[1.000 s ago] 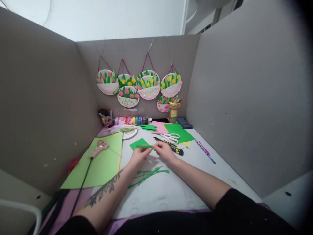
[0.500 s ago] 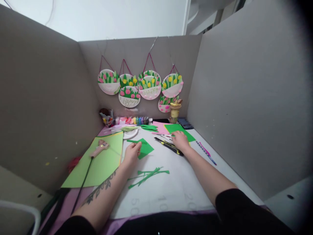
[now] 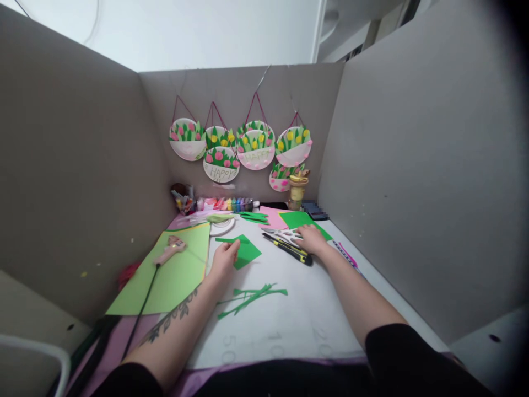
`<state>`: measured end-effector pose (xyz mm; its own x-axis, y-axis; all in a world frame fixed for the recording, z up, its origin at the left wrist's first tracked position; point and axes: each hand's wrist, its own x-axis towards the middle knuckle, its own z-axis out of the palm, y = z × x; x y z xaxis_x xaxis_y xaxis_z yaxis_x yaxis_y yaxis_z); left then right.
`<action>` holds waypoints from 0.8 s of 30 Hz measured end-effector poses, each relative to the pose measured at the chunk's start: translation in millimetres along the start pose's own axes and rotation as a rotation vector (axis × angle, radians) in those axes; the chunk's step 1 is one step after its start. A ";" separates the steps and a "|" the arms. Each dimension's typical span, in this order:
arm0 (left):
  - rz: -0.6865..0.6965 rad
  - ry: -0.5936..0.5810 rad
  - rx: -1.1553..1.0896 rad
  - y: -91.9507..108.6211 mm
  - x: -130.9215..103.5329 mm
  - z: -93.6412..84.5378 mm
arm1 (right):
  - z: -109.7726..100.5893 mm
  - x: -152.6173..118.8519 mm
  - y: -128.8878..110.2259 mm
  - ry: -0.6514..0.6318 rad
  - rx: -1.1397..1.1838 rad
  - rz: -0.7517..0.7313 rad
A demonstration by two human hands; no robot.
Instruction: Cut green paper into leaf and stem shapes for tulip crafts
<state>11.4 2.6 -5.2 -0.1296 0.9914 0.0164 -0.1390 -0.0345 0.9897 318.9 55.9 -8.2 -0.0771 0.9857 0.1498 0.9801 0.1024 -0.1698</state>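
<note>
Left hand (image 3: 225,259) was narrow, fingertips pinched on a thin green paper strip (image 3: 221,240); the strip stuck out leftward, held lightly, probably to avoid creasing it. It was above the white work surface (image 3: 314,309), by a green paper square (image 3: 250,253) lying flat just beside the fingers. Right hand (image 3: 312,241) reached further out, palm down, fingers at the handles of white-handled scissors (image 3: 289,237); couldn't tell if they had closed on them. Black-and-yellow utility knife (image 3: 303,257) lay just nearer the person, likely kept there so the cutting tools stayed together. Loose pile of narrow green paper cuttings (image 3: 252,299) sat between the forearms, crossed over each other, seemingly set down within easy reach. Pink glue gun (image 3: 169,251) rested on a large light-green paper sheet (image 3: 179,275) at left, maybe to keep glue off the surface; black cord (image 3: 144,303) ran toward the person.
</note>
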 end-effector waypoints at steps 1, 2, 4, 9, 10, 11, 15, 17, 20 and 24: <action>0.002 0.004 -0.010 0.7 -0.2 0.3 | -1.1 -0.3 1.4 0.026 0.085 -0.010; 0.003 0.009 -0.018 1.6 -0.5 0.7 | -2.2 -0.4 1.8 0.042 0.213 -0.007; -0.001 0.016 -0.025 4.1 -1.5 1.3 | -5.1 -0.6 -1.7 0.047 0.577 0.030; -0.016 0.050 -0.036 13.9 -5.3 1.0 | -18.4 -9.8 -31.8 0.041 1.365 0.000; -0.017 0.055 -0.034 16.5 -6.3 0.8 | -20.9 -13.4 -38.6 0.031 1.440 -0.039; -0.019 0.057 -0.033 19.3 -7.3 0.5 | -22.7 -17.2 -44.8 0.013 1.494 -0.066; 0.001 0.072 -0.075 31.4 -11.4 -0.3 | -21.8 -32.8 -65.3 -0.154 1.408 -0.115; 0.025 0.078 -0.100 37.0 -13.3 -0.7 | -18.1 -41.7 -76.4 -0.283 1.275 -0.161; 0.068 0.096 -0.120 43.2 -15.3 -1.4 | -13.1 -56.5 -96.0 -0.416 1.179 -0.183; 0.101 0.126 -0.127 46.7 -16.7 -1.6 | -9.6 -70.5 -115.6 -0.497 1.224 -0.128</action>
<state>5.4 -15.7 40.5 -0.2695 0.9589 0.0885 -0.2412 -0.1562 0.9578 212.8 -26.7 10.1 -0.4710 0.8771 -0.0944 0.1847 -0.0067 -0.9828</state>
